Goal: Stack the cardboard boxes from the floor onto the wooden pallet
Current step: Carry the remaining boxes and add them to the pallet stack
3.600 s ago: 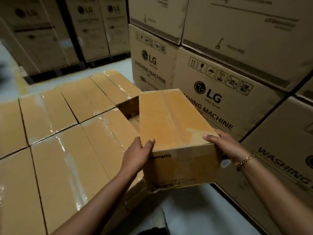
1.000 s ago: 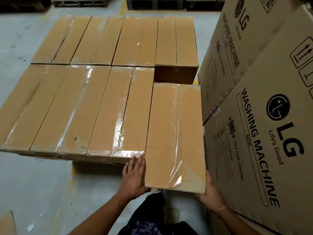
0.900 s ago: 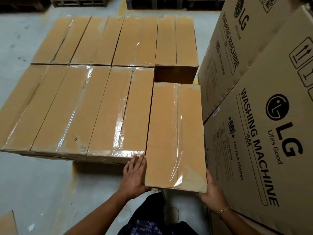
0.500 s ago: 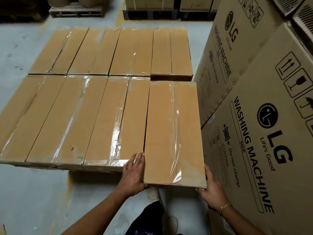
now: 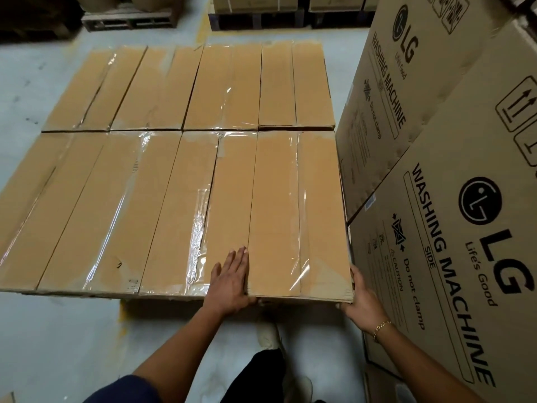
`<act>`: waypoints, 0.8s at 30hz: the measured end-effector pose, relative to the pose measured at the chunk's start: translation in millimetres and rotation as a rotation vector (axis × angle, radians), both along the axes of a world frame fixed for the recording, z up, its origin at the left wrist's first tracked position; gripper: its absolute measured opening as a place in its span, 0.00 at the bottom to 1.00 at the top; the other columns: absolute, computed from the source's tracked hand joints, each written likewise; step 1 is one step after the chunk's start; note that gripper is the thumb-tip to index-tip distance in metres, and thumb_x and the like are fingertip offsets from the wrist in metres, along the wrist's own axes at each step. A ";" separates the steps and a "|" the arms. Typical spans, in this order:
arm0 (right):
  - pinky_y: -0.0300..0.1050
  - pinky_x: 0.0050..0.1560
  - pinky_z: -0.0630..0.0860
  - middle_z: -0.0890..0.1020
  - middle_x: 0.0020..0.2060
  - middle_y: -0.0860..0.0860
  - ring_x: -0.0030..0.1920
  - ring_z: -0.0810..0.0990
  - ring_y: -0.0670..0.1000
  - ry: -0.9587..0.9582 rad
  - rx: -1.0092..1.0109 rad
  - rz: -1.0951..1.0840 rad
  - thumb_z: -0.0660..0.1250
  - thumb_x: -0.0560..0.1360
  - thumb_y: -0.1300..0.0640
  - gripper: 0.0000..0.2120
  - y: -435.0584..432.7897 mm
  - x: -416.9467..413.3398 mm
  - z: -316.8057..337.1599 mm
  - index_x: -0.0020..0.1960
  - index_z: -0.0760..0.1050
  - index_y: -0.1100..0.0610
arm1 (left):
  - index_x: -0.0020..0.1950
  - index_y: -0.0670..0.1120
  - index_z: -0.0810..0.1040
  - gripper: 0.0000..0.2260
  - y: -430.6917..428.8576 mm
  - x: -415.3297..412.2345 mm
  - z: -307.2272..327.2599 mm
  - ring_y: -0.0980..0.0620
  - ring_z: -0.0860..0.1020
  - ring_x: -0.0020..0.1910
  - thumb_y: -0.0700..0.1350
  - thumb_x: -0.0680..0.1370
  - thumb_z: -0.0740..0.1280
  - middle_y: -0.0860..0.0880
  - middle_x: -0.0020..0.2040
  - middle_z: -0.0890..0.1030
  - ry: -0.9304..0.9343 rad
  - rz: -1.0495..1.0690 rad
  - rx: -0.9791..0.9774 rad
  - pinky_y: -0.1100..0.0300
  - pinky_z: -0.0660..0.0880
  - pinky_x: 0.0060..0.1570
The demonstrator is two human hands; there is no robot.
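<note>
A long taped cardboard box point(image 5: 293, 210) lies in the near right slot of a flat layer of similar boxes point(image 5: 122, 205), level with its neighbours. My left hand point(image 5: 231, 282) rests flat against its near left corner, fingers spread over the seam with the neighbouring box. My right hand point(image 5: 359, 298) cups its near right corner from the side and below. The wooden pallet under the layer is hidden by the boxes.
Tall LG washing machine cartons point(image 5: 453, 216) stand tight against the right side of the stack. Grey concrete floor point(image 5: 58, 344) lies in front. My shoe point(image 5: 268, 333) is under the box edge. Other pallets point(image 5: 130, 18) with cartons stand at the back.
The box has been pushed forward and lowered into the gap; its far end now meets the back row and its top sits flush with the layer.
</note>
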State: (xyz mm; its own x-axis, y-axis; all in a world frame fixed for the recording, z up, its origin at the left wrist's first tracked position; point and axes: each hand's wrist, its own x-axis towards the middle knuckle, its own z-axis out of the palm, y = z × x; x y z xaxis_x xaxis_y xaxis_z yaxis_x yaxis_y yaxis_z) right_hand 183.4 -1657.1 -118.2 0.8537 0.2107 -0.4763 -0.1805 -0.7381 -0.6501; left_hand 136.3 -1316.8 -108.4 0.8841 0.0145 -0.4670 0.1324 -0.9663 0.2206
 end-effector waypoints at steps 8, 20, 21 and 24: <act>0.46 0.60 0.75 0.78 0.66 0.54 0.61 0.79 0.58 0.044 -0.074 -0.017 0.77 0.69 0.60 0.53 2.3 5.3 -18.8 0.81 0.45 0.48 | 0.82 0.47 0.35 0.56 0.8 -2.0 -18.0 0.48 0.32 0.80 0.72 0.71 0.67 0.51 0.81 0.31 -0.036 -0.028 0.038 0.43 0.42 0.78; 0.53 0.55 0.80 0.79 0.62 0.53 0.56 0.81 0.58 0.086 -0.120 0.038 0.79 0.65 0.55 0.60 0.3 14.4 -22.2 0.79 0.37 0.41 | 0.83 0.50 0.36 0.59 18.6 0.1 -19.3 0.51 0.36 0.81 0.75 0.67 0.67 0.55 0.81 0.34 -0.062 -0.130 0.064 0.46 0.51 0.77; 0.53 0.55 0.80 0.79 0.62 0.53 0.56 0.81 0.58 0.088 -0.119 0.042 0.79 0.65 0.56 0.61 0.4 14.7 -20.5 0.79 0.37 0.41 | 0.83 0.50 0.37 0.60 21.2 0.5 -17.3 0.51 0.36 0.81 0.75 0.67 0.68 0.55 0.82 0.34 -0.056 -0.152 0.063 0.46 0.52 0.76; 0.53 0.56 0.79 0.78 0.61 0.53 0.56 0.80 0.57 0.085 -0.125 0.044 0.80 0.65 0.58 0.61 1.3 15.5 -20.8 0.80 0.38 0.41 | 0.83 0.49 0.37 0.59 25.5 2.2 -12.5 0.51 0.37 0.81 0.74 0.67 0.68 0.54 0.82 0.34 -0.043 -0.201 0.082 0.47 0.55 0.75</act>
